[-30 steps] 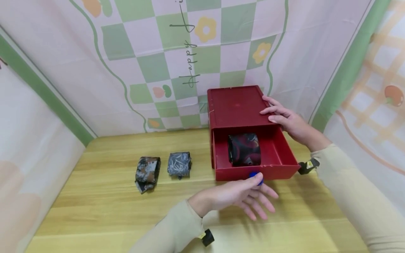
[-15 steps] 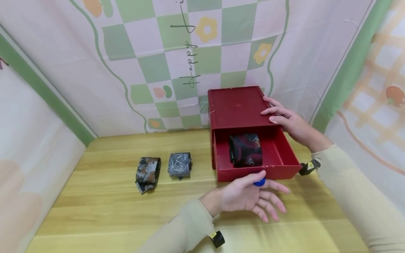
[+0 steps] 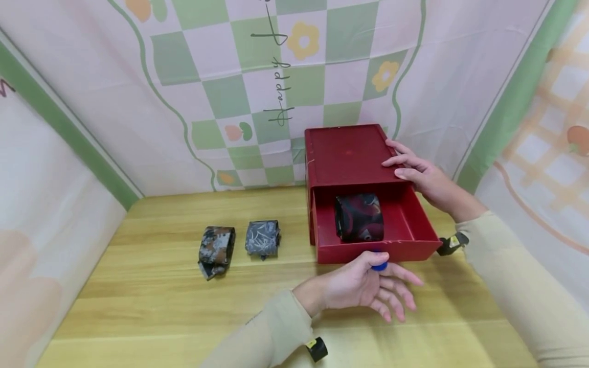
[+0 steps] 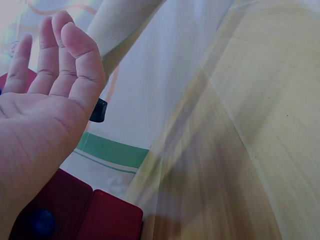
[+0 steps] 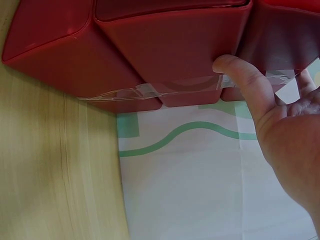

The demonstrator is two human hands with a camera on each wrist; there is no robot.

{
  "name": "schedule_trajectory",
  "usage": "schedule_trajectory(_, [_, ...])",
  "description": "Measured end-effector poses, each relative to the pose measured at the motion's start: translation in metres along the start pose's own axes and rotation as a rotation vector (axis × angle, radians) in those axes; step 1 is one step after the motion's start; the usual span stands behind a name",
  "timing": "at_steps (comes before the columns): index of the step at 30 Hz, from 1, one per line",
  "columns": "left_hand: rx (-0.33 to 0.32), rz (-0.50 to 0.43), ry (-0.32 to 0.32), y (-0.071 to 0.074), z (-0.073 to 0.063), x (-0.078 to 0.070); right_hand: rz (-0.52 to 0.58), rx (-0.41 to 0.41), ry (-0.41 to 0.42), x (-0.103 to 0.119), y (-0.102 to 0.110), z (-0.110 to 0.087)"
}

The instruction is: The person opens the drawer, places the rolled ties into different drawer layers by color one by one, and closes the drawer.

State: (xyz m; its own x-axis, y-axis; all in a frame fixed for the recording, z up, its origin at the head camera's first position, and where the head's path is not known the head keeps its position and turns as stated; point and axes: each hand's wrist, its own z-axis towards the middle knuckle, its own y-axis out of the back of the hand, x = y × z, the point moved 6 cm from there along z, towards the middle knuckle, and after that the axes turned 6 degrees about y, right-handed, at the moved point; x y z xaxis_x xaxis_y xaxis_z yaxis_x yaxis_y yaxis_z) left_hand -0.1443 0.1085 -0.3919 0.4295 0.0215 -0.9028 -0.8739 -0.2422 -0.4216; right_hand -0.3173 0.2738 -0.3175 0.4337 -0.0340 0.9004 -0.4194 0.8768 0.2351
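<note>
A dark red drawer box stands at the back of the table, its drawer pulled out toward me. Inside the drawer lies a black and maroon patterned cloth roll. My left hand is at the drawer front, palm turned up and fingers spread. Its thumb lies over the blue knob, partly hiding it. At the box's right edge rests my right hand, fingertips on the top; in the right wrist view its thumb touches the red side wall.
Left of the box, a camouflage cloth roll and a grey patterned one lie on the wooden table. A printed curtain hangs close behind. Clear tape runs along the box's side.
Over the second my left hand has shifted right along the drawer front, its fingers more spread, then stayed. The right hand and the cloth rolls have kept their places.
</note>
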Motion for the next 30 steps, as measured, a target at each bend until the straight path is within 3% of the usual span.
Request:
schedule_trajectory(8, [0.008, 0.019, -0.006, -0.0007, 0.0000, -0.0002, -0.001, -0.002, -0.003, -0.0003, 0.0002, 0.0000])
schedule_trajectory(30, [-0.079, 0.016, -0.056, 0.0017, -0.0007, -0.0013, 0.010, -0.010, -0.004, 0.0008, -0.0007, 0.0000])
